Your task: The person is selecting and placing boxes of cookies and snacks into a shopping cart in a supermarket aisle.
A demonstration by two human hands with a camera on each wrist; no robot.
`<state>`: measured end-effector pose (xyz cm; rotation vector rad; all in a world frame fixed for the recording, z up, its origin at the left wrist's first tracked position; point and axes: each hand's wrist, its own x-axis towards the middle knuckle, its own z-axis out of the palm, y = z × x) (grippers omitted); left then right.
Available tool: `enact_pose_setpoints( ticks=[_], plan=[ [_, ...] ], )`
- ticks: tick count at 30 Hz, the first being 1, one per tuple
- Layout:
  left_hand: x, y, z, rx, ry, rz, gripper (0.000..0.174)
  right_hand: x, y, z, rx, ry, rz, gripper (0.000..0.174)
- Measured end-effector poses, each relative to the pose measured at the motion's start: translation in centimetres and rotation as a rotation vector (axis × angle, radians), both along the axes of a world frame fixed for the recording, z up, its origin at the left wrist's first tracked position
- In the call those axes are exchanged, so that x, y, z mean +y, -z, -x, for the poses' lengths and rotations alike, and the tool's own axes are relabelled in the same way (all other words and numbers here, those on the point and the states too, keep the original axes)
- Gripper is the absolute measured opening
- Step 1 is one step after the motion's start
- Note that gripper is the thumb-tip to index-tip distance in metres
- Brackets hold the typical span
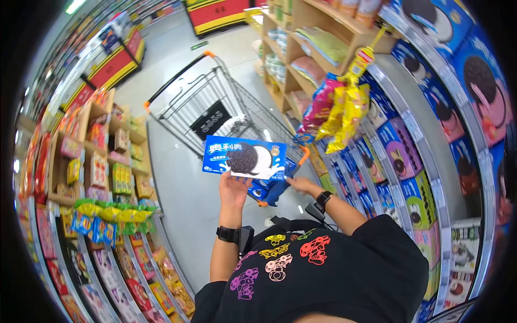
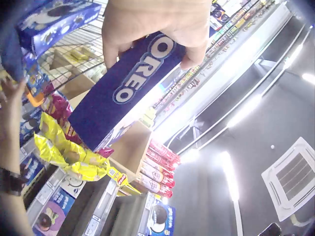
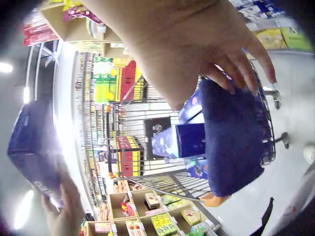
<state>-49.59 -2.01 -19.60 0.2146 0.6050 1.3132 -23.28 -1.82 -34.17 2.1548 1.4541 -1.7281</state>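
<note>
My left hand (image 1: 235,189) holds a blue Oreo box (image 1: 245,157) from below, its cookie-picture face turned up toward the head camera. In the left wrist view, thumb and fingers grip the box (image 2: 129,91) at opposite edges, and the side lettered OREO shows. My right hand (image 1: 307,187) is at the near end of the shopping cart. Loosely spread, its fingers (image 3: 236,73) lie over the upper edge of a dark blue, cloth-like piece (image 3: 234,142). Beneath, a blue box (image 3: 189,140) lies inside the cart (image 1: 188,116).
Shelves of blue biscuit boxes (image 1: 401,145) run along the right, with yellow snack bags (image 1: 347,110) hanging from a strip. On the left stands a snack shelf (image 1: 110,156) with hanging bags (image 1: 116,215). Red-and-yellow counters (image 1: 218,16) stand beyond the cart.
</note>
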Motion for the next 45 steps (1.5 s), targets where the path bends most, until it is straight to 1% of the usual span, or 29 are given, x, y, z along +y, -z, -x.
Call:
enact_pose_setpoints(
  ticks=[2,4,5,8,9,12,13,14,16,17,18,20,21,22,23,25,26,27,28,29,32,33,36,39,42,43,45],
  plan=[
    [-0.9,-1.3,2.1,0.026,-0.080,-0.083,0.045,-1.3,1.3,2.8,0.292,0.258,0.163,0.063],
    [-1.0,-1.5,3.2,0.066,-0.102,-0.186,0.046,-1.2,4.3,3.5,0.302,0.367,0.061,0.058],
    [-1.1,-2.0,3.3,0.015,-0.137,-0.219,0.046,-0.9,5.3,3.4,0.309,0.430,0.009,0.056],
    [-1.2,-3.6,3.7,-0.114,-0.190,-0.213,0.047,-0.7,3.9,2.5,0.213,0.226,-0.105,0.054],
    [-1.1,-4.7,3.4,-0.096,-0.222,-0.208,0.046,-0.7,4.1,2.4,0.177,0.243,-0.118,0.050],
    [-1.0,-5.9,2.7,0.043,-0.255,-0.273,0.042,-0.2,4.6,0.5,0.069,0.042,-0.231,0.048],
    [-1.0,-6.8,2.3,0.127,-0.252,-0.328,0.045,0.0,3.7,-0.3,0.038,-0.044,-0.255,0.044],
    [-0.7,-6.3,2.4,0.219,-0.228,-0.381,0.047,0.3,2.8,-1.4,0.060,-0.068,-0.276,0.043],
    [0.2,-4.7,2.7,0.400,-0.174,-0.489,0.052,0.0,-5.2,-3.0,0.103,-0.109,-0.318,0.042],
    [0.0,-6.0,2.2,0.464,-0.187,-0.471,0.057,-0.3,-9.3,-3.5,0.321,0.037,-0.362,0.040],
    [-0.2,-7.0,1.9,0.516,-0.152,-0.506,0.057,-0.6,-13.0,-3.8,0.538,0.184,-0.406,0.039],
    [-0.3,-8.6,1.3,0.616,-0.081,-0.584,0.057,-0.8,-17.8,-4.5,0.879,0.391,-0.573,0.028],
    [-0.5,-9.2,1.0,0.737,-0.070,-0.615,0.058,-1.8,-21.0,-4.0,0.955,0.392,-0.668,0.028],
    [-0.6,-9.6,0.4,0.766,-0.069,-0.654,0.057,-2.8,-24.8,-3.0,1.029,0.388,-0.774,0.029],
    [-0.4,-9.3,0.2,0.852,-0.041,-0.695,0.056,-3.2,-27.4,-2.3,1.099,0.377,-0.891,0.031],
    [-0.4,-8.7,-0.2,1.003,-0.013,-0.764,0.053,-4.4,-28.8,-0.9,0.999,0.247,-1.067,0.034],
    [-0.5,-8.6,-0.3,1.072,-0.013,-0.786,0.052,-4.8,-30.0,0.2,0.860,0.092,-1.169,0.036],
    [-0.7,-9.3,-0.4,1.132,0.006,-0.810,0.051,-4.4,-30.3,0.6,0.438,-0.192,-1.429,0.035],
    [-1.1,-10.4,-0.6,1.072,0.049,-0.794,0.050,-4.7,-31.9,2.0,0.477,-0.327,-1.486,0.031],
    [-1.2,-10.5,-0.5,1.066,0.065,-0.785,0.049,-4.8,-32.3,3.2,0.400,-0.426,-1.594,0.026],
    [-1.7,-11.6,0.3,1.037,0.074,-0.764,0.047,-5.5,-32.8,4.5,0.357,-0.415,-1.675,0.024],
    [-1.9,-12.0,0.6,1.024,0.071,-0.758,0.047,-5.5,-32.7,4.5,0.416,-0.367,-1.658,0.026],
    [-1.9,-12.3,1.2,1.012,0.031,-0.789,0.047,-5.7,-32.2,3.9,0.455,-0.309,-1.659,0.029],
    [-2.2,-12.2,1.3,0.907,0.011,-0.781,0.053,-6.3,-30.9,3.3,0.643,-0.080,-1.396,0.029],
    [-2.6,-12.0,0.9,0.737,-0.063,-0.746,0.057,-6.2,-29.5,4.0,0.774,0.136,-1.441,0.027],
    [-2.7,-11.8,1.0,0.670,-0.096,-0.724,0.058,-6.3,-29.2,4.3,0.778,0.135,-1.450,0.027],
    [-2.5,-10.2,1.3,0.543,-0.187,-0.669,0.058,-6.7,-29.2,5.1,0.742,0.063,-1.443,0.027]
  ],
)
